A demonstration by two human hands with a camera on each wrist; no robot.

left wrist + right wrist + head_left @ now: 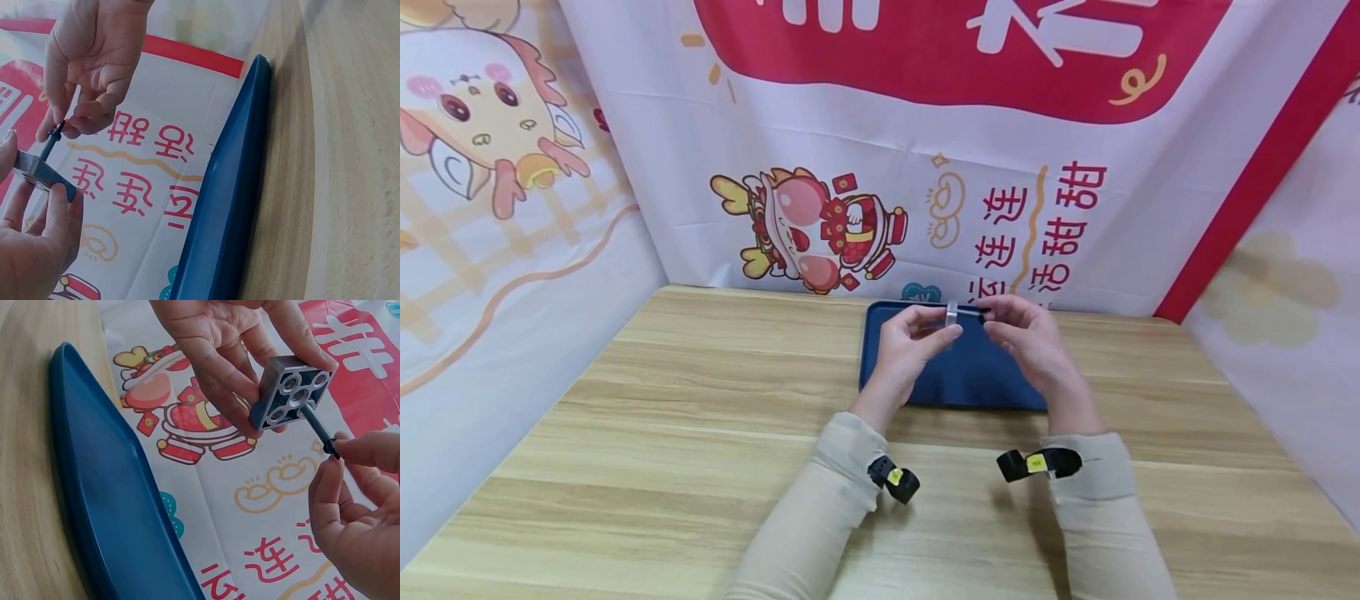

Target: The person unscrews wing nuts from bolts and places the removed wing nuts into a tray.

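My left hand (902, 348) grips a small square metal block (294, 394) by its edges, between thumb and fingers. In the right wrist view the block's face shows several round holes, one in the middle and others near the corners. A threaded bolt (317, 427) stands out from that face. My right hand (1039, 346) pinches the bolt's black end (56, 134) between thumb and fingertips. Both hands are raised over the blue tray (958, 379), with block and bolt held between them. The bolt's tip is at the block, near the middle hole.
The blue tray lies on the wooden table (700, 400) near its back edge. Behind it hangs a printed cloth (880, 133) with red lettering and a cartoon figure. Black straps with small devices sit on both sleeves (1097, 475).
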